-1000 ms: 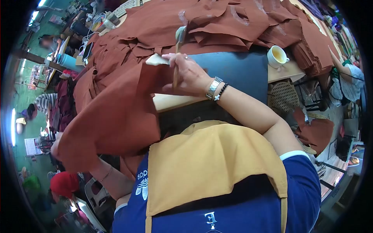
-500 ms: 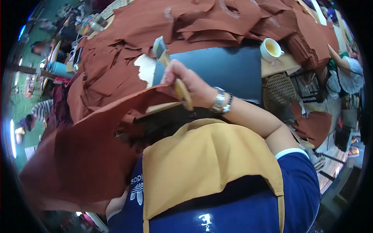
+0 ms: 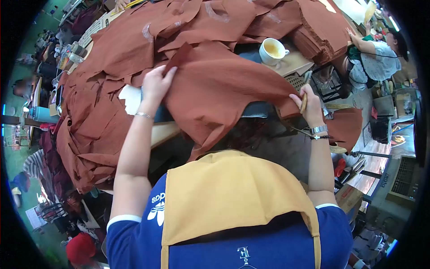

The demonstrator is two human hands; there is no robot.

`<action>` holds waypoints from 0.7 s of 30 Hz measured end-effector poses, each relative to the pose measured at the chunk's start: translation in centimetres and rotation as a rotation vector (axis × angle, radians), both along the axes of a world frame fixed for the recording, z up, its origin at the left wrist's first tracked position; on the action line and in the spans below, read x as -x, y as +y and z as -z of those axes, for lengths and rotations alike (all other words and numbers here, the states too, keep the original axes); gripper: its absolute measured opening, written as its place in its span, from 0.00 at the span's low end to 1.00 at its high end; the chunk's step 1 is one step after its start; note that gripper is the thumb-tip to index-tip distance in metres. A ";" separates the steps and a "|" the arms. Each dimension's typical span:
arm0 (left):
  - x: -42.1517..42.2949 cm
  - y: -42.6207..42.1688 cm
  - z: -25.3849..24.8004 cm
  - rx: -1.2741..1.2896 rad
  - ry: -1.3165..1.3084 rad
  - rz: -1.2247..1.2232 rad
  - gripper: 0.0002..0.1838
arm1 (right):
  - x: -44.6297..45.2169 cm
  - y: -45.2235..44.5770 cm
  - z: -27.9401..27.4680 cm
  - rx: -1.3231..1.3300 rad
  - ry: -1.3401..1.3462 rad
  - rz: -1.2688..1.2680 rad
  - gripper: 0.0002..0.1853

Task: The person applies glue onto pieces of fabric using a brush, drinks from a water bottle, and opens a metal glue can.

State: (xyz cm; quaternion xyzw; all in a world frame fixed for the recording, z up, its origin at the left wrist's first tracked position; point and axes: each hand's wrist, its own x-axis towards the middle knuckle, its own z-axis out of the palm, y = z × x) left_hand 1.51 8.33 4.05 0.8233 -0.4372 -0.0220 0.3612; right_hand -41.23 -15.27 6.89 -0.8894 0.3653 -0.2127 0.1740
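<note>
Pinches the upper-left part of a broad rust-brown fabric piece point(image 3: 210, 80) between left hand point(image 3: 155, 87) thumb and fingers. Holds its narrow right end in the right hand point(image 3: 312, 105), curled also around a slim wooden-handled brush point(image 3: 304, 103). Spans the piece past the pale wooden table edge point(image 3: 163, 133), with a corner drooping toward the mustard-yellow cloth apron point(image 3: 224, 188). Leaves a dark gap below, and more open room beyond the right hand.

Wears a navy-blue T-shirt point(image 3: 121, 244) with upside-down white "adidas" lettering, partly covered, by a trefoil logo point(image 3: 156, 214).

Has a ragged white sheet point(image 3: 129, 99) beside the left hand, among heaped rust-brown cut pieces point(image 3: 103, 98); farther right, a white cup of yellowish liquid point(image 3: 272, 51) near a pale wooden board point(image 3: 293, 66) and layered rust-brown stack point(image 3: 313, 42). Shares the room's right side with a person in a white patterned top point(image 3: 380, 65).
</note>
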 end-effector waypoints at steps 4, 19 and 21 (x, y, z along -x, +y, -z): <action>3.1 -3.3 -0.3 0.026 0.116 0.066 0.19 | 2.3 -1.9 -0.6 0.140 0.002 0.064 0.20; 4.8 32.8 -10.0 0.076 0.153 -0.561 0.17 | -9.9 7.4 -7.0 -0.021 -0.421 -0.648 0.19; 6.8 35.4 -14.5 0.281 0.215 -0.600 0.18 | -11.8 8.4 -7.2 0.007 -0.422 -0.741 0.18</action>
